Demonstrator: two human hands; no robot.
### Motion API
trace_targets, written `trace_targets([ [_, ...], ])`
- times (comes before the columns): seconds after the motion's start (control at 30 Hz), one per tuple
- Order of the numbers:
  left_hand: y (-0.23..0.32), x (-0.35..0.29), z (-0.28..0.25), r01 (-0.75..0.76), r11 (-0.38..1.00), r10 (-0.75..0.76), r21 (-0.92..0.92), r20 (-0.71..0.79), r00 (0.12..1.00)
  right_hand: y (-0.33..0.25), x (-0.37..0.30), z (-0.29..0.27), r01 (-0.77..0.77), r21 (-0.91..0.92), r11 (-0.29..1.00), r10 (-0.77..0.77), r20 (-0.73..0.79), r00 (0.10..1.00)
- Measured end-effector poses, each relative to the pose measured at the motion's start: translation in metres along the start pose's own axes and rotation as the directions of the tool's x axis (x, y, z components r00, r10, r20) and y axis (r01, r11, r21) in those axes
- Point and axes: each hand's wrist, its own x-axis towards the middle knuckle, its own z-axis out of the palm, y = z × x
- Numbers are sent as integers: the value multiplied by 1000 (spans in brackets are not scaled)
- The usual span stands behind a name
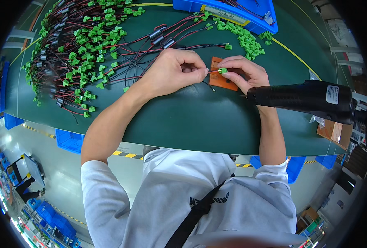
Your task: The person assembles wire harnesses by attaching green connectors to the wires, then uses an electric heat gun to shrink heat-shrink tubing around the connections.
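Note:
My left hand (176, 71) pinches a thin red wire just short of a small green terminal connector (222, 70). That connector sits between the thumb and fingertips of my right hand (247, 74), with the red wire's end at its left side. Both hands are over an orange-brown block (222, 81) on the green work table (191, 120). A loose black wire end (213, 89) hangs below my left fingers, beside the block. Close to my right wrist is a black electric screwdriver (303, 98), lying crosswise; whether my hand touches it I cannot tell.
A large heap of red-and-black wire harnesses (74, 53) with green connectors covers the table's left. More harnesses with black cylinders (158, 34) lie behind my left hand. Loose green connectors (249, 43) are scattered before a blue bin (258, 18). A cardboard box (334, 133) stands at right.

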Motion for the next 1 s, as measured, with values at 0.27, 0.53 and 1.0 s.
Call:
trace_targets([
  [0.27, 3, 0, 0, 3, 997, -2, 82, -10, 1000, 0, 1, 0, 68, -36, 997, -69, -3, 998],
  [0.53, 3, 0, 1, -17, 995, 16, 94, 3, 1000, 0, 2, 0, 103, -106, 989, -104, -2, 995],
  [1.0, 7, 0, 2, -101, 945, 98, 311, 26, 995, -2, 4, 10, 247, -353, 903, -252, 32, 967],
])
